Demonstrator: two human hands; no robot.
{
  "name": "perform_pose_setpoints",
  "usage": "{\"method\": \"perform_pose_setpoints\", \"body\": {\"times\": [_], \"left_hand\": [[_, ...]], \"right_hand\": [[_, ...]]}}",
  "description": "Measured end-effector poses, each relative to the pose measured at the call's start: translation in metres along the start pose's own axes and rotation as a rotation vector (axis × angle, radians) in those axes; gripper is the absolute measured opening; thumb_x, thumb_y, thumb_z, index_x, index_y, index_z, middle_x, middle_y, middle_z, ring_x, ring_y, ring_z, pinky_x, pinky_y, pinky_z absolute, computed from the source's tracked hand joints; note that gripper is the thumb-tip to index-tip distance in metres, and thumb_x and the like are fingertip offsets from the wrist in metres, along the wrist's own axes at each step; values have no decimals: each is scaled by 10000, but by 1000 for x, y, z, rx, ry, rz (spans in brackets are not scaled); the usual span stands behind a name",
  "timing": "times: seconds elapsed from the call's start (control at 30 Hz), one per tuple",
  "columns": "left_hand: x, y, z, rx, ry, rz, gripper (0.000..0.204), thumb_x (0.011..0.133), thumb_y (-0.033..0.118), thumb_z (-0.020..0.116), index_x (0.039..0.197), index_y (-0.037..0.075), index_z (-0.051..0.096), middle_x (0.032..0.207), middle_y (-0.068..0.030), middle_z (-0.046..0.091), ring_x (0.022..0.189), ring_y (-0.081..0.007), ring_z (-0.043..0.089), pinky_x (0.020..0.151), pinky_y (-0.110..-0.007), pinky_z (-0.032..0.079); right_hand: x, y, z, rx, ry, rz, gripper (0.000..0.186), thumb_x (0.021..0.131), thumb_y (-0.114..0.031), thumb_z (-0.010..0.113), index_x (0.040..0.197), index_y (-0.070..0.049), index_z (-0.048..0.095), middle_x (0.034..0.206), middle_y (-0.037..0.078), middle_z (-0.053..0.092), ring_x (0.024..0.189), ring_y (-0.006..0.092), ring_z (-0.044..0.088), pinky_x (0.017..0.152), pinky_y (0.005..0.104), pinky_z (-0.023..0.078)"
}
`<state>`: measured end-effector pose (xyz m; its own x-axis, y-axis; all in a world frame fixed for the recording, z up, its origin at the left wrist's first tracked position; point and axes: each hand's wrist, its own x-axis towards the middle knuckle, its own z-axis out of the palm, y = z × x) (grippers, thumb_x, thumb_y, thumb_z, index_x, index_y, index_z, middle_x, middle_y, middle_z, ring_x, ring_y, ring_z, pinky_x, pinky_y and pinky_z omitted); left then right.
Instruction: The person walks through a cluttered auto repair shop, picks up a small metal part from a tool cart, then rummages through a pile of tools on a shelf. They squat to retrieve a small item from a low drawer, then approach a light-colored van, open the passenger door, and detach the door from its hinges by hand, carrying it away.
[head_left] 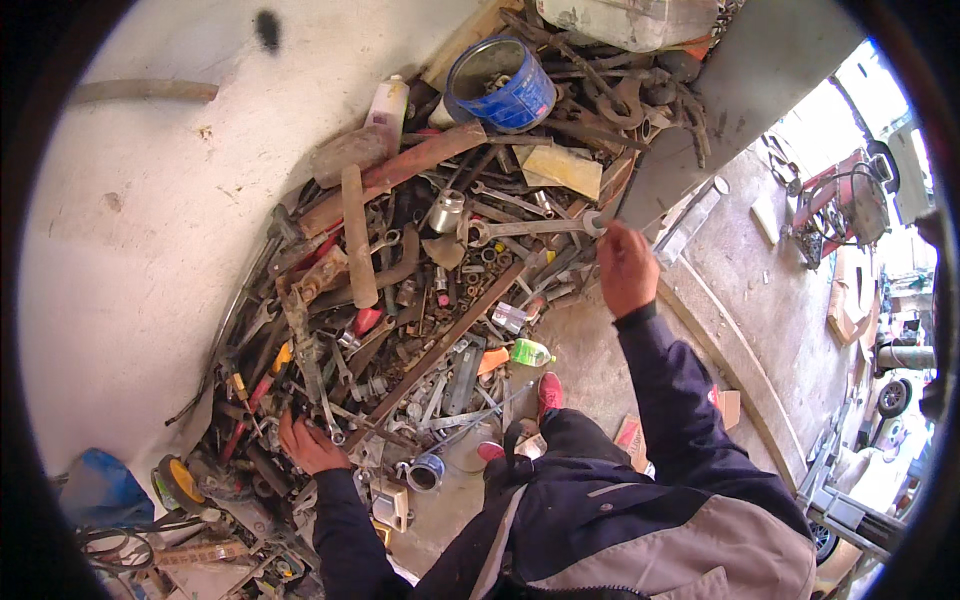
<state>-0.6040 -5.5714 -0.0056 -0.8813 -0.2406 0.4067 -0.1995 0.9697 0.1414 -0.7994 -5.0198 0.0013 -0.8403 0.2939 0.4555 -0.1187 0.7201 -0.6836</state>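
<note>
My right hand [628,265] is closed on one end of a long steel wrench [540,227], which lies nearly level over the heap of tools. My left hand [312,445] is lower left, fingers loosely bent and apart, touching the pile beside an upright combination wrench [327,405] and red-handled tools [255,400]. Around them are rusty pipes [358,235], a metal bar [440,360], loose sockets, nuts and a small silver canister [446,212]. A blue tub [505,100] with metal pieces in it stands at the top of the heap.
A pale wall [130,280] bounds the pile on the left. My legs and red shoe [549,392] are below, near a green plastic bottle [530,352]. A concrete ledge [720,350] curves along the right, with red equipment [840,205], cardboard [848,295] and wheels [893,398] beyond.
</note>
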Motion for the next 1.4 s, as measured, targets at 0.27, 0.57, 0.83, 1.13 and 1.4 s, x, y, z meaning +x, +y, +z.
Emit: {"method": "perform_pose_setpoints", "body": {"times": [0.27,0.57,0.83,1.13,1.4], "left_hand": [[0,-3,4,-34,4,-12,421,1110,301,445,1144,-62,655,1453,-247,582,1345,-463,513,1154,-576,373],[0,-3,2,14,14,-6,290,1064,167,494,1103,-65,664,1451,-238,599,1328,-465,535,1133,-570,405],[0,1,1,16,35,2,256,1028,129,516,1121,-55,669,1427,-232,610,1294,-470,545,1123,-573,407],[-4,-6,6,-4,-3,-30,294,977,102,511,1161,-59,674,1439,-235,603,1297,-484,537,1131,-577,399],[-3,-4,4,-16,25,-5,326,1017,177,497,1158,-55,677,1449,-232,605,1310,-480,539,1144,-578,393]], "right_hand": [[-21,-9,31,538,-123,456,600,1020,-94,700,1558,-78,436,1060,71,685,846,138,679,742,322,602],[4,-13,49,1075,-304,1045,339,1060,-361,698,1152,-47,609,956,126,723,770,227,733,657,375,647],[44,-23,48,919,-419,825,296,1079,-316,654,1049,-23,631,816,85,683,623,182,661,564,338,598],[138,-41,56,949,-395,705,234,1061,-159,669,1213,2,593,940,86,685,772,175,718,704,353,675],[78,-20,42,866,-230,504,390,1057,-75,616,1429,-23,513,1150,192,750,862,212,736,796,378,656]]}}
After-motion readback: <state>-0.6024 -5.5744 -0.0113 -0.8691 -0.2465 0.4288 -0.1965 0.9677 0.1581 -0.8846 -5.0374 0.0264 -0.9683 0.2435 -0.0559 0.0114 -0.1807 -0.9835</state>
